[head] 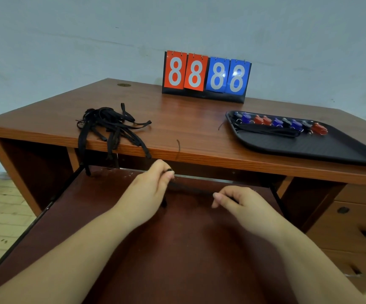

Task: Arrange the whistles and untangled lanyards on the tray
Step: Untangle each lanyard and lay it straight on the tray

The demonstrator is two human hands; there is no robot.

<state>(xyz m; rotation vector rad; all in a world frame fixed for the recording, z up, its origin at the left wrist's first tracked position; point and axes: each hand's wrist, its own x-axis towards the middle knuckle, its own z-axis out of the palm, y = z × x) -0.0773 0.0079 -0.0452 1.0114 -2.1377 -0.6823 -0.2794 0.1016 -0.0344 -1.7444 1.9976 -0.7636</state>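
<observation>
Item: one black lanyard (190,189), being stretched between two hands over the pulled-out keyboard shelf (177,249), near edge of the desk (177,119).

Left hand (149,189): pinching one end of the strap between thumb and curled fingers, just under the desk's front edge. Right hand (241,205): fingers curled, appearing to be gripping the other end, though the strap is blurred there and hard to follow. The strap's long axis is running left to right, sloping slightly nearer toward the right hand.

Destination: black tray (309,148), sitting far and to the right of both hands, on the desk's right side. The right hand is lying nearer to it. The tray's far edge is holding a row of red, blue and dark whistles (280,123); a bundle of straightened lanyards (269,130) is lying along them, long axis matching the row. The near part of the tray is showing bare. Judgement: the held strap is wanting a lift up and rightward over the desk edge, keeping roughly its present orientation.

Remaining stock: tangled lanyards (111,126), heaped far left, several ends hanging over the front edge.

Other: a thin cord (178,148) draping over the desk edge just above the left hand, possibly catching on the lift; flip scoreboard (206,76) showing 8888 at the far edge, well apart from the route.
</observation>
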